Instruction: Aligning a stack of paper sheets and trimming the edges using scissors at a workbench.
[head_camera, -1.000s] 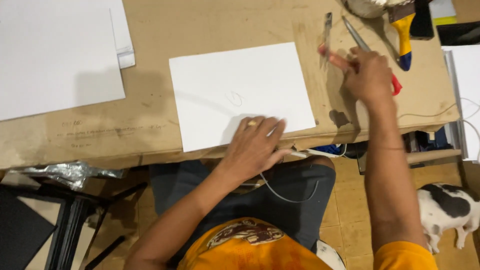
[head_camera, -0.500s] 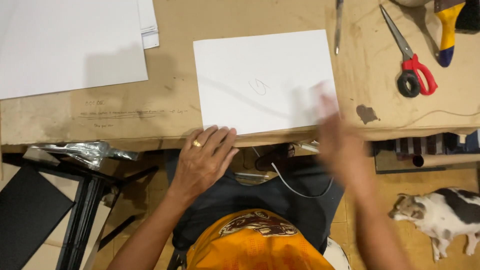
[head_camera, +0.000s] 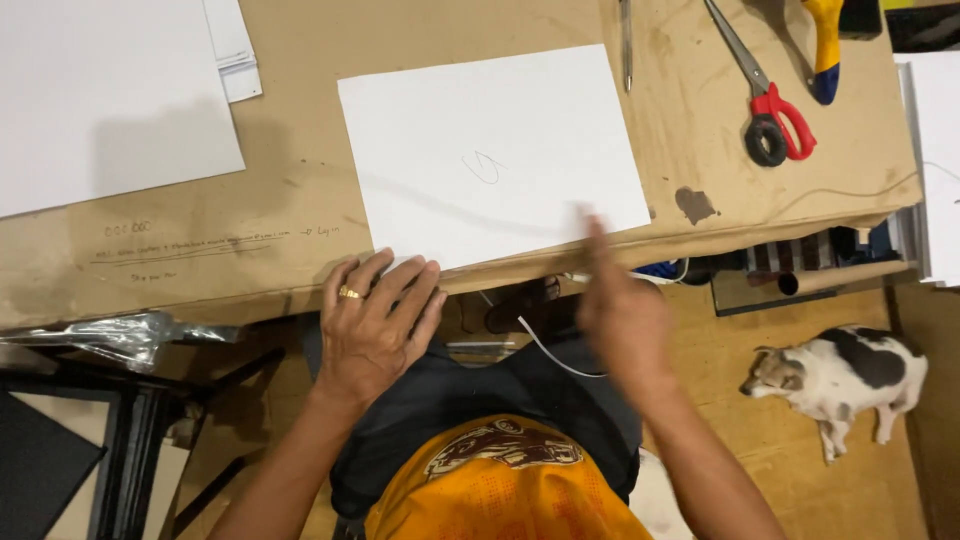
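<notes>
Far left, a big white board (head_camera: 100, 100) lies flat on the brown table (head_camera: 280, 215), with a few smaller sheets (head_camera: 232, 50) tucked under its right edge. Below the table edge, crumpled plastic (head_camera: 120, 335) hangs off a dark stand.

Now the left hand (head_camera: 375, 330): palm down at the near edge of the table, fingers (head_camera: 400, 285) slightly spread and lying flat, tips just reaching the bottom left corner of the sheet (head_camera: 490, 150). It grips nothing; it looks like a steadying press, so the paper won't slide. A gold ring shows on one finger.

The sheet sits square in the middle of the table, its near edge along the table's lip, a small pencilled loop (head_camera: 484, 166) near its centre.

The right hand (head_camera: 622, 315) is blurred, in front of the table edge, one finger (head_camera: 597, 235) pointing up to the sheet's lower right edge. It seems empty, though the blur hides how the other fingers lie.

Further right, a thin metal tool (head_camera: 626, 45), red-handled scissors (head_camera: 765, 95) and a yellow-handled tool (head_camera: 825, 45) lie clear of the sheet, within reach. On the floor, a spotted dog (head_camera: 840, 375) rests.
</notes>
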